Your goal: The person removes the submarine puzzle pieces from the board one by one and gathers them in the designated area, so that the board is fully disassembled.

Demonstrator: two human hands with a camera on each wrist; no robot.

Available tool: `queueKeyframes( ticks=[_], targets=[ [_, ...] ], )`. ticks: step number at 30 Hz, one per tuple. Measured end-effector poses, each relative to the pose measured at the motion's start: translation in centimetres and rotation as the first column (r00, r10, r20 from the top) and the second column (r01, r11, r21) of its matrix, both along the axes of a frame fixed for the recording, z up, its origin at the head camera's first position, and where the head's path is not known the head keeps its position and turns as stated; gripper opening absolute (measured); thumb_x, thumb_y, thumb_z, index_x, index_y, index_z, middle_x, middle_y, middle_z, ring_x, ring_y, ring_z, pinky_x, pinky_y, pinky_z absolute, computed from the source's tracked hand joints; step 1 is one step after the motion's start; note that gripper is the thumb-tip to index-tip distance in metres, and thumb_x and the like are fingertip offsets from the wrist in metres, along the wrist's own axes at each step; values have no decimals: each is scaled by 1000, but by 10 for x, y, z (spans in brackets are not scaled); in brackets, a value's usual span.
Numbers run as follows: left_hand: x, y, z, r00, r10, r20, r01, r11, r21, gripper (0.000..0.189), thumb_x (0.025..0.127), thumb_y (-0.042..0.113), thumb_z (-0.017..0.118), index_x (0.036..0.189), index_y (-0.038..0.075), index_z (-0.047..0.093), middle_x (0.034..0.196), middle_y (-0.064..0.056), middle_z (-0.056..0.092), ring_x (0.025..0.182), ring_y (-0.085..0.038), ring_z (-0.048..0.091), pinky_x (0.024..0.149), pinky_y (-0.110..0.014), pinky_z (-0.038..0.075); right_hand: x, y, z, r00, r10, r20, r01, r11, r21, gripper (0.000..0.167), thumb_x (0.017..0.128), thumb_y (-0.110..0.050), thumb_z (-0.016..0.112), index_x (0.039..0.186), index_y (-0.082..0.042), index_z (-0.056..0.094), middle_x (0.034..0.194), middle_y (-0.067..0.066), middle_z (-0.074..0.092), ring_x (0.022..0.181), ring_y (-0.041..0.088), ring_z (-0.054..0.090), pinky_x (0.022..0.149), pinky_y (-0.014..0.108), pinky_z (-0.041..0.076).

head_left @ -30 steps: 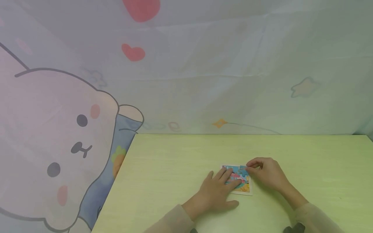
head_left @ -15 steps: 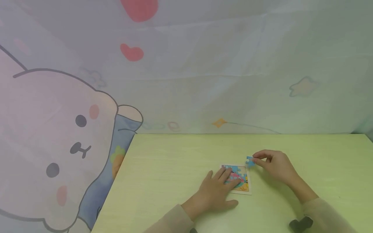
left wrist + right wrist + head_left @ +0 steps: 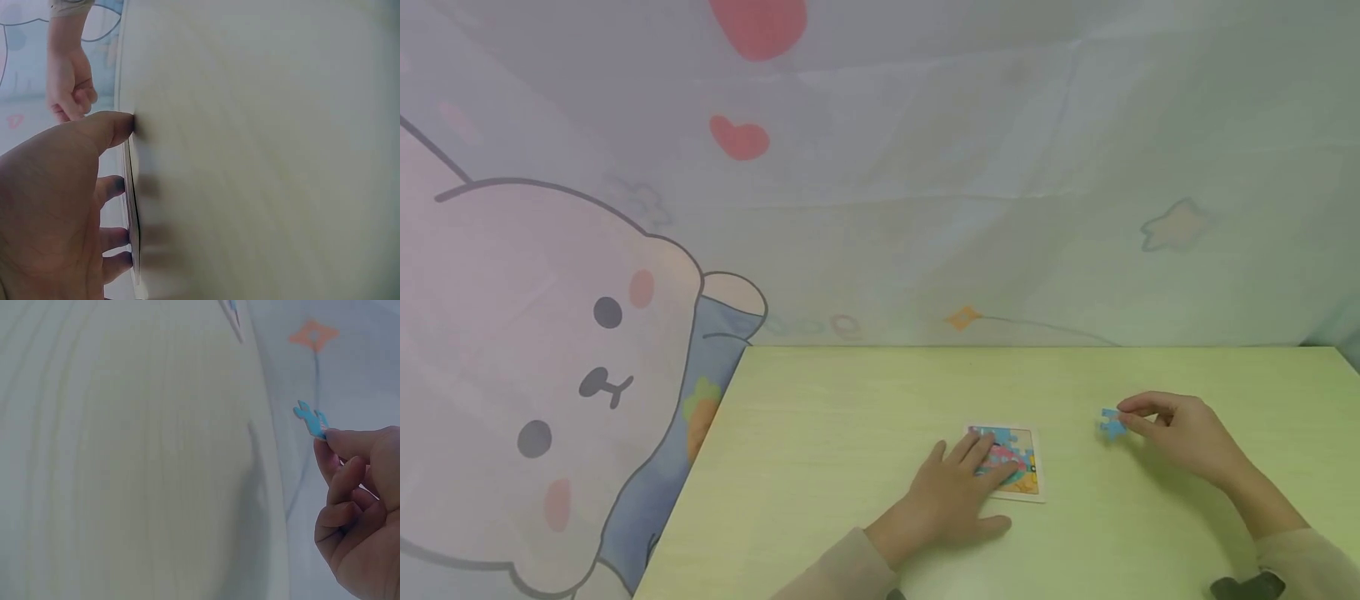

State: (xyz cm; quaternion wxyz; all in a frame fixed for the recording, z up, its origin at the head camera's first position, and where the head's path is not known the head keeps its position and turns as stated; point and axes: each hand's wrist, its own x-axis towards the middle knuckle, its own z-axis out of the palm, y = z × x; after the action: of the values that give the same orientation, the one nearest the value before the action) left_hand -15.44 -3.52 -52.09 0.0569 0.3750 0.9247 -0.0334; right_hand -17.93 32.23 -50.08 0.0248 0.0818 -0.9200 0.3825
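A small jigsaw puzzle (image 3: pixel 1028 475) in a pale square frame lies on the table, its picture pink, blue and yellow. Spread over its left part is my left hand (image 3: pixel 951 492), fingers straight and fingertips pressing on the pieces; the left wrist view shows these fingertips on the puzzle's thin edge. At the upper right of the puzzle a bare tan spot shows. Off to the right, my right hand (image 3: pixel 1187 437) pinches a blue puzzle piece (image 3: pixel 1112 424) between thumb and index finger. In the right wrist view the piece (image 3: pixel 311 420) is held above the table, its knobs pointing away from the fingertips.
The pale yellow-green table (image 3: pixel 850 417) reaches back to a cloth backdrop (image 3: pixel 925 167) printed with hearts and a star. A large printed cartoon animal (image 3: pixel 550 333) fills the left side of the cloth, beside the table's left edge.
My right hand has lifted the blue puzzle piece out of the puzzle's upper right corner and carried it to the right. My left hand has stayed on the puzzle.
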Motion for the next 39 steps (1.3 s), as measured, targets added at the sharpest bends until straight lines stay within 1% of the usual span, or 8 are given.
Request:
queueKeyframes(
  ticks=[7, 13, 16, 20, 24, 30, 36, 39],
  targets=[
    [-3, -3, -5, 1000, -19, -16, 19, 1000, 4, 70, 102, 70, 33, 165, 42, 23, 173, -4, 16, 158, -27, 14, 117, -57, 33, 3, 35, -12, 997, -21, 76, 17, 998, 58, 35, 104, -36, 65, 124, -8, 73, 116, 14, 72, 78, 13, 59, 59, 29, 48],
    [-4, -3, -4, 999, -19, -26, 19, 1000, -2, 69, 102, 70, 33, 165, 43, 22, 173, -3, 16, 158, -27, 14, 117, -56, 33, 4, 60, -19, 991, -41, 131, 30, 996, 86, 40, 105, -37, 64, 127, -5, 71, 118, 16, 71, 88, 11, 61, 66, 30, 51],
    [-4, -3, -3, 999, -22, -29, 22, 1000, 1, 69, 103, 69, 33, 165, 42, 23, 173, -4, 16, 158, -27, 15, 117, -57, 33, 3, 70, -22, 989, -46, 141, 32, 995, 95, 42, 104, -38, 64, 127, -4, 70, 119, 19, 71, 95, 21, 64, 69, 33, 52],
    [-4, -4, -3, 999, -29, -38, 29, 1000, 0, 69, 103, 69, 32, 165, 41, 23, 173, -5, 17, 158, -28, 16, 117, -57, 34, 0, 82, -26, 991, -47, 125, 32, 993, 118, 40, 104, -35, 65, 124, -1, 71, 115, 22, 72, 102, 42, 66, 74, 46, 55],
    [-4, -4, -4, 999, -27, -29, 27, 1000, 0, 70, 103, 70, 32, 166, 41, 22, 173, -5, 15, 158, -28, 15, 117, -57, 33, -1, 91, -29, 992, -56, 116, 39, 989, 142, 37, 105, -31, 65, 121, 1, 72, 111, 21, 74, 105, 51, 64, 78, 56, 54],
    [-3, -5, -5, 999, -28, -17, 28, 1000, 9, 70, 103, 69, 31, 166, 41, 21, 174, -5, 14, 159, -28, 13, 117, -58, 32, 0, 99, -29, 993, -49, 112, 31, 987, 155, 37, 105, -28, 65, 123, 3, 71, 115, 26, 72, 104, 51, 64, 79, 62, 53],
    [-3, -4, -5, 999, -31, -25, 31, 999, 12, 69, 103, 69, 31, 166, 41, 21, 173, -5, 15, 159, -27, 13, 117, -58, 33, 0, 98, -28, 996, -55, 74, 40, 980, 193, 35, 104, -28, 65, 120, 1, 73, 117, 28, 71, 99, 49, 66, 76, 61, 54],
    [-3, -5, -4, 999, -30, -30, 30, 1000, 5, 69, 103, 70, 31, 165, 42, 21, 173, -4, 15, 159, -27, 13, 117, -57, 33, 0, 91, -24, 994, -65, 82, 49, 982, 185, 36, 105, -31, 65, 121, 1, 73, 114, 27, 72, 96, 45, 67, 71, 55, 56]
  ],
)
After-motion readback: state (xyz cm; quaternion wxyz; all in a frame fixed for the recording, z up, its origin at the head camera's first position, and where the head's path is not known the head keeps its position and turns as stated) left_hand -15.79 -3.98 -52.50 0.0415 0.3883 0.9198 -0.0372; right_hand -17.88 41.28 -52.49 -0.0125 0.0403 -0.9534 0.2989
